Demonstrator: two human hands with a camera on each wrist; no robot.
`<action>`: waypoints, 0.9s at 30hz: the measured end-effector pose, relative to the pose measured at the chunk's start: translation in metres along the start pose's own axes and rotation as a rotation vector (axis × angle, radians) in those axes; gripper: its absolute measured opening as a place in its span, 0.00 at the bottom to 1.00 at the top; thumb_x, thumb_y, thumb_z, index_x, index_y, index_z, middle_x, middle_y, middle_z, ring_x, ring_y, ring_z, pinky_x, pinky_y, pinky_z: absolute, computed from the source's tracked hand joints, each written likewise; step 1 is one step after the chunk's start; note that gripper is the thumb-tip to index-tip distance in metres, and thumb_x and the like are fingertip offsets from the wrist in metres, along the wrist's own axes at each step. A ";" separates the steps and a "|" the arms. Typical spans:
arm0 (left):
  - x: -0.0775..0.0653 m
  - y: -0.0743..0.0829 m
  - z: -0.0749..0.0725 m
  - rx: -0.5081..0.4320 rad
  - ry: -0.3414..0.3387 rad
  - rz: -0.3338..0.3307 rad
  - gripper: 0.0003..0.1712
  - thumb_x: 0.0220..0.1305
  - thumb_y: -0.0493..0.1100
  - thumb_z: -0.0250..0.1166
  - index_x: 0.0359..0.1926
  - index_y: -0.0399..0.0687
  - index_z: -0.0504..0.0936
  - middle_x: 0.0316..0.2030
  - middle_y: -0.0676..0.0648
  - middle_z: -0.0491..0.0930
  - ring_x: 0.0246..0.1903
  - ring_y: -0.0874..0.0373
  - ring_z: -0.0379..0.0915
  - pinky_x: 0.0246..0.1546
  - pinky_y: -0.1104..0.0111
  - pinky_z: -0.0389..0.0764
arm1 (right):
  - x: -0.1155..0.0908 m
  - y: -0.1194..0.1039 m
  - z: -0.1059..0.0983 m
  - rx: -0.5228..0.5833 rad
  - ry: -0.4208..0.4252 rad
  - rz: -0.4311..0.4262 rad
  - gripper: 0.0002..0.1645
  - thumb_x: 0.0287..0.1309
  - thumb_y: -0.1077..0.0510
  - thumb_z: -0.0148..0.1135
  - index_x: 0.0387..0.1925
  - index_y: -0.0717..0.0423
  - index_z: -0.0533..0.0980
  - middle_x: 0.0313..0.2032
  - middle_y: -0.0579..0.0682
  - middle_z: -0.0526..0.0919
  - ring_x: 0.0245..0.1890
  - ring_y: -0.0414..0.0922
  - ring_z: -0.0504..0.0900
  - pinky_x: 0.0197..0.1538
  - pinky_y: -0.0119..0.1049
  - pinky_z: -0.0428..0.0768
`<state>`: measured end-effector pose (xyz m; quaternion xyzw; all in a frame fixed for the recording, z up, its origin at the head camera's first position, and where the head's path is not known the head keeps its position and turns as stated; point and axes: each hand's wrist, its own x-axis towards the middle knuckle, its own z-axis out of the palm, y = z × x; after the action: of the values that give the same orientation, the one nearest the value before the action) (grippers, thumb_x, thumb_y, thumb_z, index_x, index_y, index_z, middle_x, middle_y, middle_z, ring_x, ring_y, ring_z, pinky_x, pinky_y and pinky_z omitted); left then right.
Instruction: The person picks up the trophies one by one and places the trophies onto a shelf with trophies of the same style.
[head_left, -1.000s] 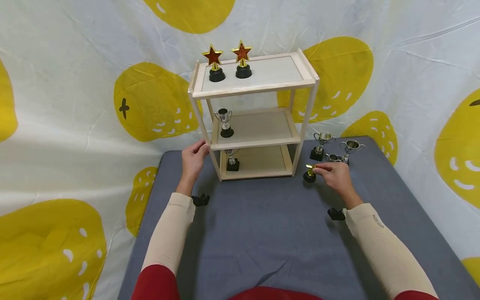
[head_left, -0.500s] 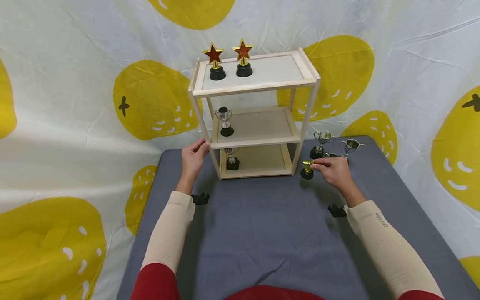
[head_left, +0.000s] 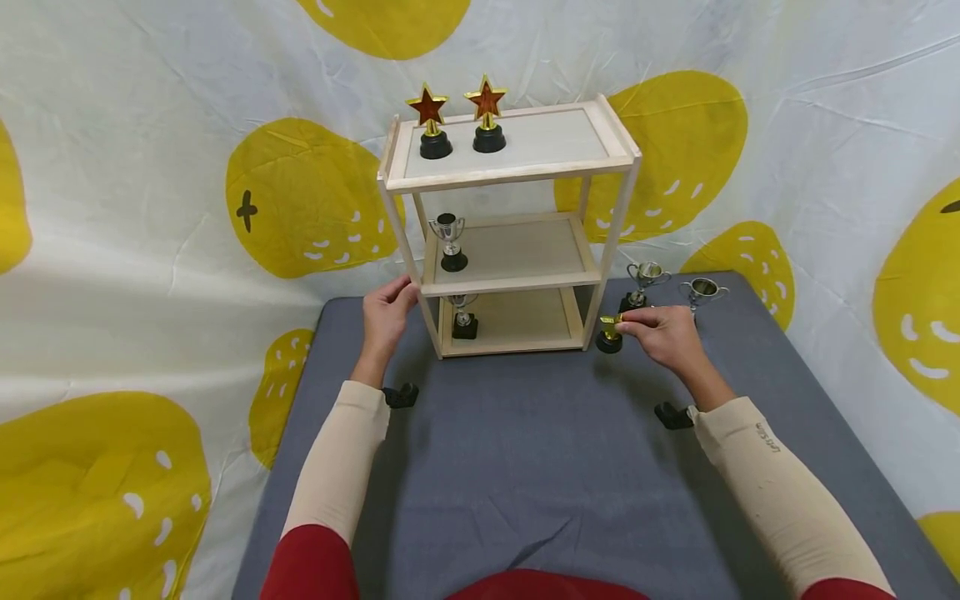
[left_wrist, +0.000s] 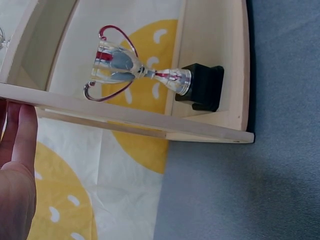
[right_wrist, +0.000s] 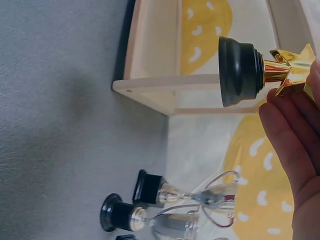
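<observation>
My right hand (head_left: 663, 335) pinches a gold star trophy (head_left: 610, 335) by its star. The trophy's round black base (right_wrist: 240, 72) hangs just right of the wooden shelf's front right post, above the table. My left hand (head_left: 387, 321) holds the front left post of the wooden shelf (head_left: 510, 287) near the middle board. Two star trophies (head_left: 489, 125) stand on the top board at the left. A silver cup trophy (head_left: 450, 242) stands on the middle board. Another silver cup (left_wrist: 120, 65) stands on the bottom board, partly hidden in the head view.
Right of the shelf, silver cup trophies (head_left: 647, 275) stand on the grey table (head_left: 510, 450), partly hidden behind my right hand. A cloth with yellow fruit prints (head_left: 300, 200) hangs behind the table.
My right hand has moved left and slightly away from me with the star trophy, nearer the shelf's right post. My left hand has stayed at the left post.
</observation>
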<state>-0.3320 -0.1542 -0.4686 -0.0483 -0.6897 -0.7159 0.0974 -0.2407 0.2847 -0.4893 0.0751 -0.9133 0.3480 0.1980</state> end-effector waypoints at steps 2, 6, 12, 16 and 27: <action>0.000 -0.001 0.001 0.006 0.002 0.015 0.22 0.64 0.44 0.67 0.56 0.38 0.82 0.54 0.32 0.81 0.45 0.61 0.84 0.50 0.70 0.85 | 0.001 -0.003 -0.002 0.014 -0.004 -0.002 0.10 0.52 0.57 0.75 0.36 0.59 0.88 0.31 0.59 0.90 0.26 0.14 0.71 0.23 0.23 0.76; -0.001 0.002 0.002 -0.018 -0.002 0.009 0.22 0.64 0.42 0.67 0.56 0.36 0.82 0.53 0.30 0.81 0.43 0.62 0.85 0.49 0.70 0.85 | 0.004 -0.008 -0.007 0.033 -0.005 -0.020 0.10 0.53 0.56 0.74 0.35 0.57 0.89 0.30 0.59 0.90 0.25 0.16 0.73 0.22 0.23 0.75; -0.007 0.016 0.003 -0.029 -0.010 -0.021 0.20 0.64 0.37 0.66 0.56 0.34 0.81 0.54 0.29 0.80 0.43 0.61 0.85 0.50 0.68 0.84 | 0.009 -0.017 -0.013 0.052 -0.021 -0.041 0.09 0.53 0.56 0.74 0.34 0.56 0.89 0.29 0.57 0.90 0.24 0.22 0.77 0.21 0.24 0.75; -0.004 0.010 0.001 -0.026 -0.013 -0.019 0.20 0.64 0.38 0.66 0.56 0.36 0.82 0.54 0.30 0.80 0.44 0.60 0.85 0.50 0.69 0.85 | 0.013 -0.022 -0.017 0.051 -0.015 -0.073 0.08 0.51 0.57 0.76 0.33 0.57 0.89 0.28 0.57 0.90 0.24 0.21 0.77 0.22 0.21 0.75; 0.001 -0.002 0.000 -0.005 0.008 -0.013 0.23 0.62 0.45 0.68 0.56 0.40 0.83 0.53 0.34 0.82 0.44 0.62 0.85 0.51 0.69 0.84 | 0.023 -0.042 -0.029 0.074 -0.028 -0.100 0.09 0.52 0.59 0.75 0.35 0.59 0.89 0.28 0.58 0.90 0.27 0.15 0.76 0.28 0.15 0.77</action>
<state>-0.3332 -0.1539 -0.4704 -0.0410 -0.6877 -0.7185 0.0954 -0.2405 0.2725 -0.4343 0.1328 -0.8976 0.3700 0.1996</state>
